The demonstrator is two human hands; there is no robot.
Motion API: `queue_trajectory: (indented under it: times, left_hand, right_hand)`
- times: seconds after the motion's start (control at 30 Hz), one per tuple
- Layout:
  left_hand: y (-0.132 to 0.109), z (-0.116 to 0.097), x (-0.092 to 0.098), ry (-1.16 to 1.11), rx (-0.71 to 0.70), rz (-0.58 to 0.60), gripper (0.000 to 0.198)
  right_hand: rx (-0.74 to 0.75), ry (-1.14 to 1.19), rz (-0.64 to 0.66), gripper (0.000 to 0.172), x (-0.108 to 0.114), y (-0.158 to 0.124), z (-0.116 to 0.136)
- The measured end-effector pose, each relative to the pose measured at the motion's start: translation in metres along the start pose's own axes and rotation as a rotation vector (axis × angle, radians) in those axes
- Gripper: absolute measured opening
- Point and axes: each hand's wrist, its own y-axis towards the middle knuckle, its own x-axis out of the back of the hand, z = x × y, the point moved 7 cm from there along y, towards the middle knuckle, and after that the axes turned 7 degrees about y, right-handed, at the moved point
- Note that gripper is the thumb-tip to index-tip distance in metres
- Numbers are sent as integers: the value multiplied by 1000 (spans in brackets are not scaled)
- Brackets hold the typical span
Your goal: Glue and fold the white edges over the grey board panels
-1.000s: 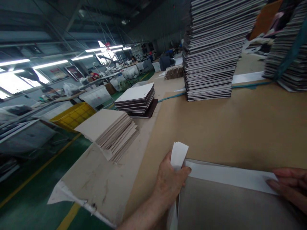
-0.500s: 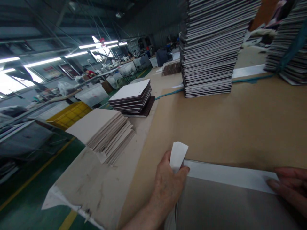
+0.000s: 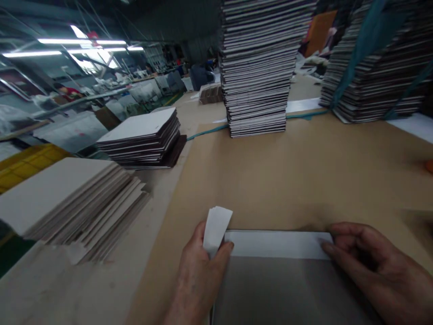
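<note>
A grey board [image 3: 277, 291] lies before me, its lower part running out of view. Along its far edge runs a white paper strip [image 3: 277, 244]. My left hand [image 3: 196, 280] is closed round a small bundle of white paper strips [image 3: 215, 228] that sticks up between thumb and fingers, and its thumb tip touches the left end of the strip on the board. At the strip's right end, my right hand [image 3: 375, 264] pinches the corner between thumb and curled fingers.
Brown paper [image 3: 257, 180] covers the table. A tall stack of boards [image 3: 260, 72] rises behind, with a strapped stack [image 3: 365, 85] at the right. On the left are a white-topped stack [image 3: 142, 135] and a pile of beige boards [image 3: 74, 198]. A teal strap [image 3: 206, 131] crosses the table.
The view has swung to the right, so the stacks and both hands appear further left. More of my right hand shows. Both hands keep their hold at the strip's ends.
</note>
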Motion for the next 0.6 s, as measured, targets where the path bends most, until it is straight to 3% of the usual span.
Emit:
queue_trajectory:
  times: [0.23,0.6]
  left_hand:
    - [-7,-8,5,83,38,-43,37]
    - [-1,1,6,226,88,-18,42]
  right_hand:
    - [8,-47,66,43,-1,0,16]
    - [25,-28,116,35,-6,0,23]
